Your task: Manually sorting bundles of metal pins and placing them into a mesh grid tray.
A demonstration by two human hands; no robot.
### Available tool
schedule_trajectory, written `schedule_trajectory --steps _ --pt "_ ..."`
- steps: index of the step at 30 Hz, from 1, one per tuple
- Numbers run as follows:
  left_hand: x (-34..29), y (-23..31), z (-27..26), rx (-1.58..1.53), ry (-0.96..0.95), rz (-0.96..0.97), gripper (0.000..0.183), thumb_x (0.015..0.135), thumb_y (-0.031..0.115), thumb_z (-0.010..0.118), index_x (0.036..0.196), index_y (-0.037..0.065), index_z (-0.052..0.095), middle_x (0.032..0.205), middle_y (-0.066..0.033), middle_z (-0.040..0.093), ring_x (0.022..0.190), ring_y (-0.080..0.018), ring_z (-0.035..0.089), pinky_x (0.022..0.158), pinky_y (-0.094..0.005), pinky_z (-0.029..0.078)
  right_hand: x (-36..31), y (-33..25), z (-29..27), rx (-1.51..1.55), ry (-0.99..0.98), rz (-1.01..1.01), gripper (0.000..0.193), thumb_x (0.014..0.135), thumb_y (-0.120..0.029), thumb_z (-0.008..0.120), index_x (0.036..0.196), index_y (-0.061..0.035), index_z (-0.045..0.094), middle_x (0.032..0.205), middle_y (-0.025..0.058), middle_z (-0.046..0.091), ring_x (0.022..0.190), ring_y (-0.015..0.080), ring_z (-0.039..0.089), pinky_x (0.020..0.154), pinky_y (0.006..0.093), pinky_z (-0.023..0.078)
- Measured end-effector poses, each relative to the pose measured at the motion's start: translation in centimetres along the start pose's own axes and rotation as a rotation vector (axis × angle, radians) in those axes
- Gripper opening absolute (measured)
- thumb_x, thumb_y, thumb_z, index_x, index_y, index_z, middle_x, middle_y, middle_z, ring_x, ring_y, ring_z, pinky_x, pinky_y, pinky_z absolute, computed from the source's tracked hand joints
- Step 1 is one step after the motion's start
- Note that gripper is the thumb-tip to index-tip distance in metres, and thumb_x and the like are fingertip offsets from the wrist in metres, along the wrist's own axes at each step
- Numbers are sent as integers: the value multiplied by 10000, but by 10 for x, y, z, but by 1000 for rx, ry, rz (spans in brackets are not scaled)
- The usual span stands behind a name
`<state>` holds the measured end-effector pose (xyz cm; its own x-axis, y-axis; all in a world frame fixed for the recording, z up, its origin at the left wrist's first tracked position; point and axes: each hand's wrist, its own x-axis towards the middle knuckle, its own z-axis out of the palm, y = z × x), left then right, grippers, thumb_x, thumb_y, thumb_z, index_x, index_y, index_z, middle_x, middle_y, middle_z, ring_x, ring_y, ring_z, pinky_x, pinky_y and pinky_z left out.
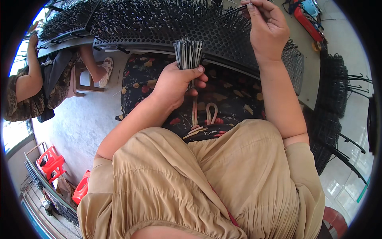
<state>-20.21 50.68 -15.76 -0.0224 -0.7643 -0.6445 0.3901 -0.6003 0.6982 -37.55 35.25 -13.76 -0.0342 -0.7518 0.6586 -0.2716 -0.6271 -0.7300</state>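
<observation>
My left hand is wrapped round a bundle of thin grey metal rods with small hooked ends, held upright above my lap. The hand is apart from the black perforated rack beyond it. Farther right, my right hand is raised over the rack's right part, thumb and fingers pinched on a thin dark rod that slants down to the left. Several dark hooked rods stand densely in the rack's holes. Part of the pinched rod blends into those behind it.
A black floral cloth covers my lap. To the left, another person's arm and slippered foot show by a wooden stool. Black hooked wire pieces hang at the right. Red plastic chairs stand at the lower left.
</observation>
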Motion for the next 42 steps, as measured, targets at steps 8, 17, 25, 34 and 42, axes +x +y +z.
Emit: schedule_trajectory --steps 8,17,25,34,42 --pt "-4 -1 2 8 10 10 116 888 134 647 958 52 605 812 -70 662 680 -151 629 527 -273 465 11 -40 9 -50 -289 -230 77 838 25 661 910 1 650 808 111 681 706 170 664 622 259 499" --pt "-4 0 7 19 20 -8 127 891 120 636 985 38 612 812 -74 662 691 -151 626 540 -276 444 19 -21 8 -182 -369 -233 83 818 -58 700 891 -26 678 764 79 692 680 164 659 622 260 501" --pt "-2 -2 6 12 7 10 128 888 103 635 988 27 610 808 -80 661 692 -155 626 529 -276 445 27 -39 4 -123 -371 -254 104 809 7 676 910 -2 651 806 134 680 708 251 681 620 291 515" --pt "-3 -3 6 0 1 22 133 883 98 637 987 20 608 809 -84 663 678 -156 627 524 -273 445 21 -5 6 -106 -360 -218 128 814 -25 677 938 6 686 866 150 707 767 268 699 658 307 539" --pt "-4 -3 10 6 8 6 136 881 109 643 985 27 614 808 -76 663 682 -154 627 529 -275 445 30 -33 5 -140 -481 -272 106 820 -46 668 919 -12 685 856 148 699 771 288 690 667 328 535"
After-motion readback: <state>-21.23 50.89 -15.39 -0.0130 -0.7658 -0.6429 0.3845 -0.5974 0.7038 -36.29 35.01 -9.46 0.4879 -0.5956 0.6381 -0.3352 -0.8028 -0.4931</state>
